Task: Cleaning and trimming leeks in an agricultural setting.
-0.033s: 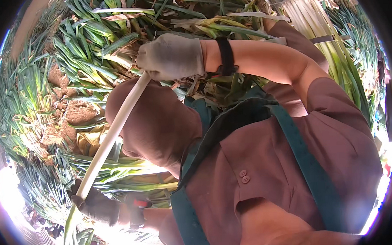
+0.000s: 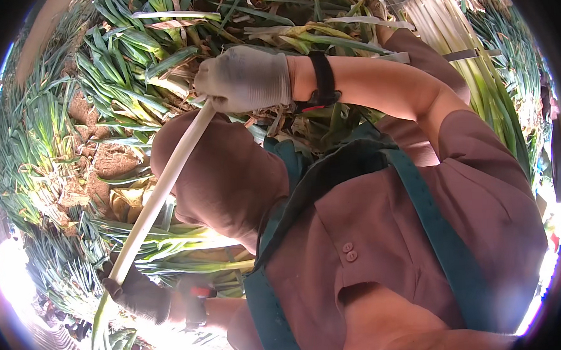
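A long leek (image 2: 168, 180) runs slantwise between my two hands, its pale white shaft in front of my brown-clad knee (image 2: 224, 171). My right hand (image 2: 245, 79), in a light grey knit glove with a black wristband, is closed on the upper white end. Lower left, my left hand (image 2: 138, 294) in a darker glove grips the shaft where it turns green. Green leaves (image 2: 99, 330) hang below that hand. The fingertips of my right hand are partly hidden by the glove's back.
Piles of green leeks (image 2: 122, 63) with soil-covered roots (image 2: 114, 160) spread beyond my knee and along the left. A bundle of pale-stalked leeks (image 2: 440, 27), bound by a band (image 2: 469, 55), lies at the upper right. Loose leaves (image 2: 324, 38) lie past my right hand.
My right wrist has turned slightly, so a bit of red shows under its wristband. Both hands keep hold of the leek in nearly the same place.
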{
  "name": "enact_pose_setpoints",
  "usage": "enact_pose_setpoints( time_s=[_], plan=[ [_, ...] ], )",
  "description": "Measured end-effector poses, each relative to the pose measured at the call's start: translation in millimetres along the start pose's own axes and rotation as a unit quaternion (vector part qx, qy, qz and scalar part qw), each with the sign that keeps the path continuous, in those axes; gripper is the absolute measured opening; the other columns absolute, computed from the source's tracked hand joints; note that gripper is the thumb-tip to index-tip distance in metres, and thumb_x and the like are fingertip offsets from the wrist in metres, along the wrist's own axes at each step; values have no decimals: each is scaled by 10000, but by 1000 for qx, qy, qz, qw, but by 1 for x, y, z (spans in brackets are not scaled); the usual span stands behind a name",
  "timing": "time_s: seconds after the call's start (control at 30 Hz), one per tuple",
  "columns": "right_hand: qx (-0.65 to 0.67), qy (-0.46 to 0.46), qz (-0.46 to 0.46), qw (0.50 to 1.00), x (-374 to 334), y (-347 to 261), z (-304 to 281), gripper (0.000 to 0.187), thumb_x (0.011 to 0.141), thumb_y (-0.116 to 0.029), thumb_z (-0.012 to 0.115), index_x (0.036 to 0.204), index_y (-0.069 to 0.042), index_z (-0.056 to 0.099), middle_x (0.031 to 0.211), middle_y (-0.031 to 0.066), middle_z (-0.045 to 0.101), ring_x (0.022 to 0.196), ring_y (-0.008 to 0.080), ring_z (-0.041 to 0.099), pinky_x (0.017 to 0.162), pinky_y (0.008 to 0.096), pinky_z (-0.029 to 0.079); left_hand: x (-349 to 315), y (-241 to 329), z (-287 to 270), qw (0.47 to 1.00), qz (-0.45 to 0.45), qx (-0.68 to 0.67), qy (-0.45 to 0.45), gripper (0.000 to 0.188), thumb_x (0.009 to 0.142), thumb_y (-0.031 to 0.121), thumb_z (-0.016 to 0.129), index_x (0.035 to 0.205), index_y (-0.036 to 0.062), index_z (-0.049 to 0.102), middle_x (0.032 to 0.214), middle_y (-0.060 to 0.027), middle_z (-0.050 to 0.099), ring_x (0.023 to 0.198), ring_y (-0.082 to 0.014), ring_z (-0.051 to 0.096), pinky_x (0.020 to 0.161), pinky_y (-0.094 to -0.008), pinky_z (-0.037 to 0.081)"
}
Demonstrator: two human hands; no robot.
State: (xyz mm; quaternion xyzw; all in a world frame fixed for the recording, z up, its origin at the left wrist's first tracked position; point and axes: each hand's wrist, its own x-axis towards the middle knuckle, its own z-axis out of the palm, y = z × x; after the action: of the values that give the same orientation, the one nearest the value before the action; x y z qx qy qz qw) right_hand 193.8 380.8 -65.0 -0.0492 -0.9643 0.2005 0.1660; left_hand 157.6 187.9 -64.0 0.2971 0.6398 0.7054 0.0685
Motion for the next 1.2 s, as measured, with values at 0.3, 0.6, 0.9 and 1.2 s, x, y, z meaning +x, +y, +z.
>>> enact_pose_setpoints(
  time_s=[0.3,0.6,0.9,1.2],
  plan=[
    [134,107,283,944,-28,83,-53,336,808,-308,707,974,-18,676,812,145,683,727,221,681,664,364,549,-8,-5,9,1000,22,-1,-13,524,837,302,725,1269,53,563,1191,-185,615,1101,-301,604,990,-389,474],
    [-4,-9,-17,1000,-26,4,-33,379,748,-348,772,1015,-88,706,880,85,705,809,275,692,709,380,549,0,-7,4,999,25,1,-26,536,810,279,748,1246,21,573,1164,-190,630,1075,-298,619,959,-392,487],
    [-140,-175,200,954,-84,69,-20,157,770,-167,646,872,-73,720,864,164,702,800,335,680,641,431,531,21,-4,29,990,33,28,-131,549,783,256,772,1224,-12,583,1137,-196,644,1048,-294,634,928,-395,499],
    [790,283,231,493,-12,-23,-70,206,900,-218,585,840,-25,627,777,95,643,676,231,627,634,364,528,56,1,45,956,75,146,-243,562,757,233,796,1202,-45,594,1110,-201,658,1021,-290,649,898,-398,511]
  ],
)
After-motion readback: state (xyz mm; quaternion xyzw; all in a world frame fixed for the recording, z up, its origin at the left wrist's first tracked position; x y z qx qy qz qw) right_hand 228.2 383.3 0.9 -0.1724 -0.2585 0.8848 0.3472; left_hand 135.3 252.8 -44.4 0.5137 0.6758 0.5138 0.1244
